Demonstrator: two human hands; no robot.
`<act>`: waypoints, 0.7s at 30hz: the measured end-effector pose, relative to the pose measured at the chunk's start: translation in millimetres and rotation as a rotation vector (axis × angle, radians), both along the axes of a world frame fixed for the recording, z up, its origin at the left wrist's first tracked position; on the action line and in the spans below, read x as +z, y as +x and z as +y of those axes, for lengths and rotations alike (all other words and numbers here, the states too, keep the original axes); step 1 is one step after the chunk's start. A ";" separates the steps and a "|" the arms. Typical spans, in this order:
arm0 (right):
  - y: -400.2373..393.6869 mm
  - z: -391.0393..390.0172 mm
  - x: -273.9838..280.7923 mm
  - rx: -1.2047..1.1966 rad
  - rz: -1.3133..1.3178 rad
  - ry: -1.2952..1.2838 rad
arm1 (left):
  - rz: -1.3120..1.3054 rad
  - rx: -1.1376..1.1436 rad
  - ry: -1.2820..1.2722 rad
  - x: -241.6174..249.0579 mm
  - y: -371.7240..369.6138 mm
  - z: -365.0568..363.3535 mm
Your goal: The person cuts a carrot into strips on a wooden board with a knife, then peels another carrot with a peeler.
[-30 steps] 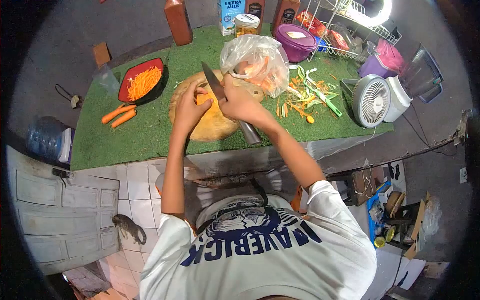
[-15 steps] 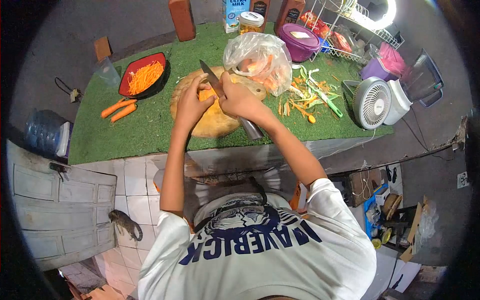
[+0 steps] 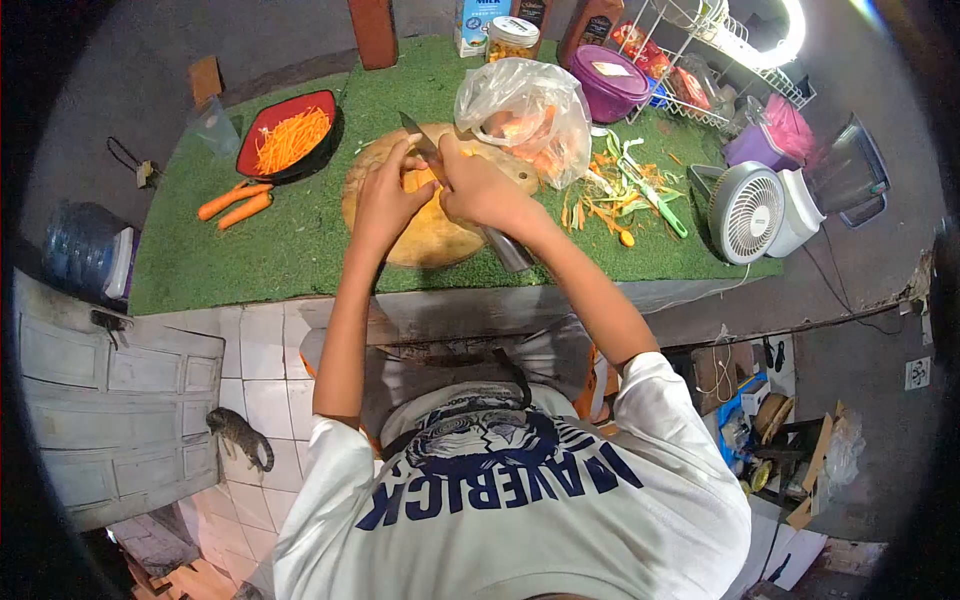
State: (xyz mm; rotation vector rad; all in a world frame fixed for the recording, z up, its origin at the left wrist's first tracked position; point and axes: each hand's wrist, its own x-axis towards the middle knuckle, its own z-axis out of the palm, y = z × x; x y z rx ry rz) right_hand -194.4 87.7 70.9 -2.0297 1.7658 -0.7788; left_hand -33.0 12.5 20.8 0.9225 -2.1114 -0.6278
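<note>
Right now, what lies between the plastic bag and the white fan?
Vegetable peelings and a green-handled tool lie there on the green mat, as the head view shows.

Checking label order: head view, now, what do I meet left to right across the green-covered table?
Red-and-black bowl → left hand → right hand holding the knife → green-handled tool → fan → blender.

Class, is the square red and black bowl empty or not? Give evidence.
Not empty: thin orange shreds lie heaped inside the square red and black bowl, its red inner sides showing around them.
</note>
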 end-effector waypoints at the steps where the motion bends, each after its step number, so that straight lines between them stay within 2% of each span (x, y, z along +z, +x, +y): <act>1: 0.7 -1.6 -1.6 -0.005 0.011 0.000 | 0.003 0.002 0.003 -0.3 -0.1 -0.5; 6: 2.2 -3.3 2.6 0.009 0.045 0.009 | -0.047 0.017 0.022 2.4 -0.8 -1.4; 9: 1.5 -12.5 -2.9 0.014 0.102 0.042 | 0.013 0.010 0.003 -1.4 -0.8 -2.6; 15: 6.1 -15.9 -9.3 0.008 -0.008 -0.060 | -0.022 -0.025 -0.005 -1.0 1.2 -7.4; 17: 4.1 -14.1 -4.9 -0.061 -0.018 0.037 | -0.025 -0.036 0.000 4.1 0.5 -5.9; 21: 2.1 -15.4 6.8 -0.053 -0.031 0.062 | -0.019 -0.071 -0.005 5.2 -0.4 -6.8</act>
